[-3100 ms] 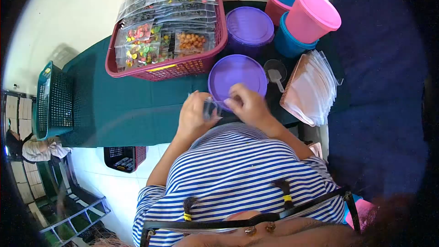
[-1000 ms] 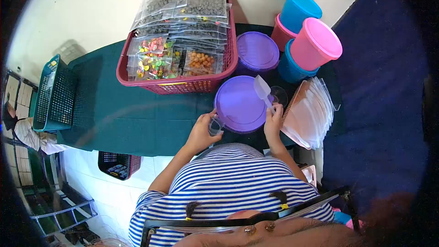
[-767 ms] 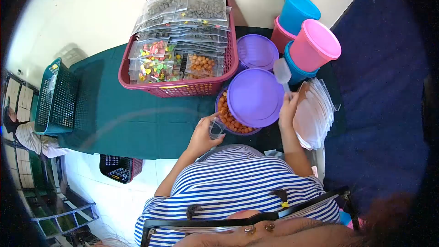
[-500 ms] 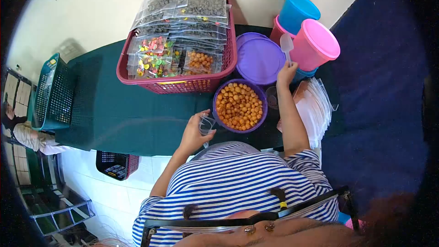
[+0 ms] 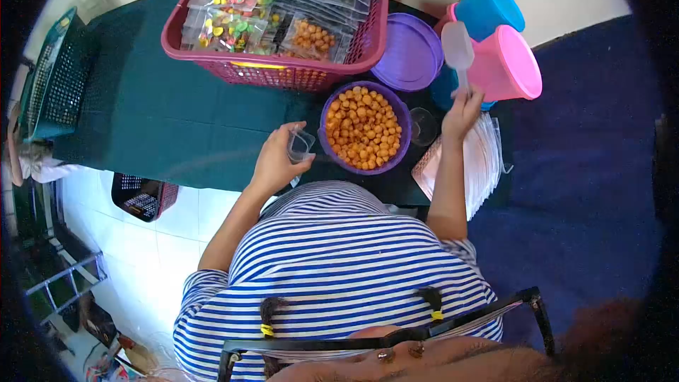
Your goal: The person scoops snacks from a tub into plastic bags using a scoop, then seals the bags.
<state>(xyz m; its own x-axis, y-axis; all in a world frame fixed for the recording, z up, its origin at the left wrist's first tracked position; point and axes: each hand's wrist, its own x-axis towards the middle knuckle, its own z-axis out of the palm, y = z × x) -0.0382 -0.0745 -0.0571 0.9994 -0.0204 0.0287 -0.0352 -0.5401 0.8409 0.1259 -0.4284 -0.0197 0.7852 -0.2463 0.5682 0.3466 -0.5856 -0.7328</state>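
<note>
My left hand (image 5: 274, 163) is closed around a small clear plastic cup (image 5: 301, 143), just left of a purple bucket (image 5: 405, 127). Round orange snack balls (image 5: 362, 131) fill much of the bucket. In my right hand (image 5: 462, 114) is a whitish plastic scoop (image 5: 458, 46), gripped by its handle with the blade pointing up and away from me. The scoop's blade looks bare and is held in front of a pink tub (image 5: 495, 64). Between the bucket and my right forearm sits a clear round container (image 5: 424, 127). A stack of clear plastic bags (image 5: 484, 163) lies partly under that forearm.
A maroon basket (image 5: 283, 74) of packed snack bags stands behind the bucket. Beside it are a purple lid (image 5: 410, 53) and a blue tub (image 5: 491, 8). Green baskets (image 5: 60, 78) stand at the left table end; a dark basket (image 5: 145, 197) is lower down. Another person (image 5: 42, 166) shows at the left edge.
The view has shifted, so the table things sit higher in it. My right hand now holds the scoop with its blade turned more broadly toward me. The left hand keeps the cup.
</note>
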